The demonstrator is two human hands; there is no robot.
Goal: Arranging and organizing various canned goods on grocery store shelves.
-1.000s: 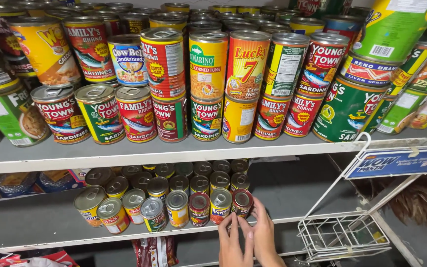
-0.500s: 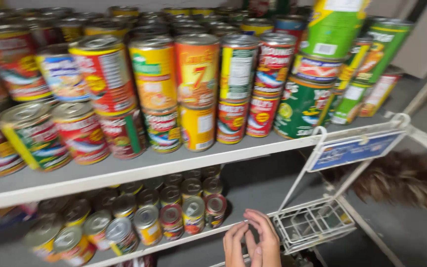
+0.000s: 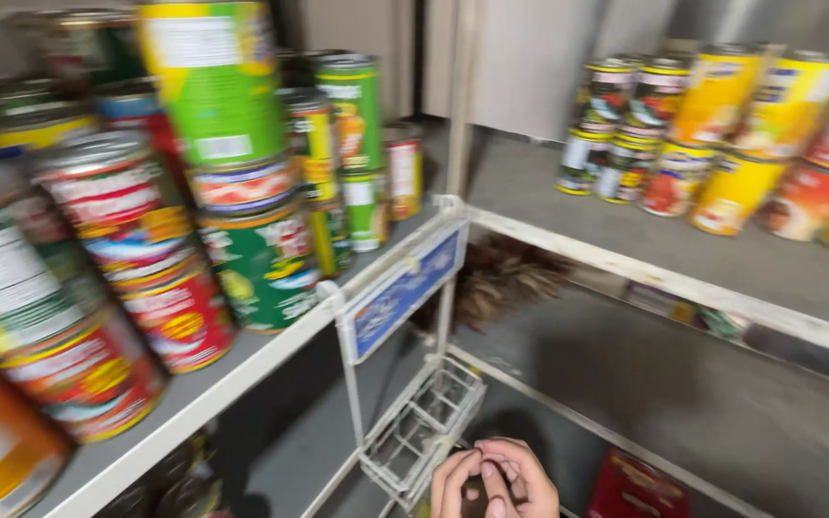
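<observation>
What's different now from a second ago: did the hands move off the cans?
The view has swung right: the left shelf's cans slid left and a second shelf of cans appeared. Both hands, left and right, left the lower-shelf cans and sit together below the wire basket. The cans stayed put.

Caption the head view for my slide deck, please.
Two hands meet below a white wire basket beside shelves of stacked cans.

Small dark object (image 3: 473, 494), blurred, kind unclear. Sits low at frame bottom, pinched between both hands: left hand (image 3: 453, 482) and right hand (image 3: 520, 480) curled around it, fingers (image 3: 491, 472) overlapping on top. Mostly covered. Just below the white wire basket (image 3: 421, 429) hanging off shelf edge.
</observation>
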